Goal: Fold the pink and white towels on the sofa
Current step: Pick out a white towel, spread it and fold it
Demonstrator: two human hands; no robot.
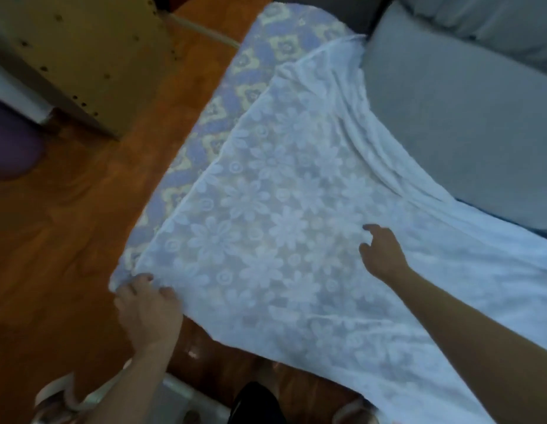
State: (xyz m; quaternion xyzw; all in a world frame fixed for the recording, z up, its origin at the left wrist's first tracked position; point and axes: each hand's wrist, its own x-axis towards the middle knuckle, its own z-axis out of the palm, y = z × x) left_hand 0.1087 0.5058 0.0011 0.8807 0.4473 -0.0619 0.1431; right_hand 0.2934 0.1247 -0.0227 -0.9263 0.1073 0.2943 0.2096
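A white towel [281, 209] with a raised flower pattern lies spread across the sofa seat, its far end bunched in folds against the grey cushion. My left hand [147, 310] grips the towel's near left corner at the seat edge, fingers curled over the cloth. Further right, my right hand [381, 252] hovers over or lightly rests on the towel with loosely bent fingers, holding nothing. No pink towel is in view.
The sofa seat has a purple and yellow patterned cover [235, 96] along its left edge. A grey cushion [462, 117] lies at the back right. Brown wooden floor [67, 224] is on the left, with a cabinet [82, 53] at the top left.
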